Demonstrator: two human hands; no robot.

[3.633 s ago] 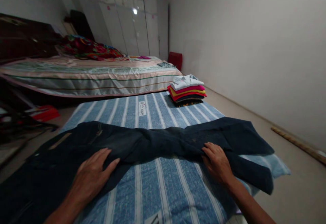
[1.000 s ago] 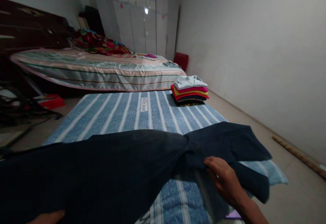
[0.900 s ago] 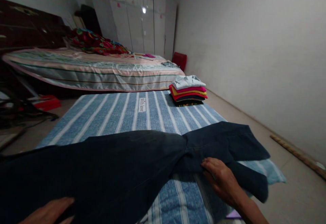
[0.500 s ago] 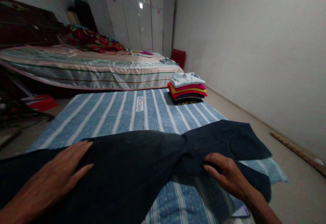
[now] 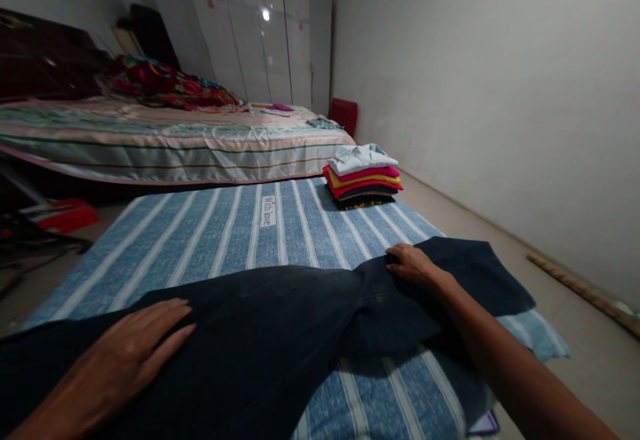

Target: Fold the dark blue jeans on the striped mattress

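A dark navy pair of trousers (image 5: pixel 280 333) lies spread across the near end of a blue-and-white striped mattress (image 5: pixel 240 227). My left hand (image 5: pixel 133 353) rests flat on the cloth at the lower left, fingers stretched out. My right hand (image 5: pixel 413 265) reaches over the garment to its far edge, fingers curled on the fabric there. Whether they pinch the cloth or only press it is unclear.
A stack of folded clothes (image 5: pixel 363 177), white on top over pink, yellow and red, sits at the mattress's far right corner. A bed with striped sheet (image 5: pixel 165 147) stands behind, wardrobe doors (image 5: pixel 260 40) beyond. A wooden stick (image 5: pixel 580 287) lies along the right wall.
My right hand moved from the near edge of the trousers up to their far edge. My left hand came into view and settled flat on the cloth. The garment's left part was folded over earlier.
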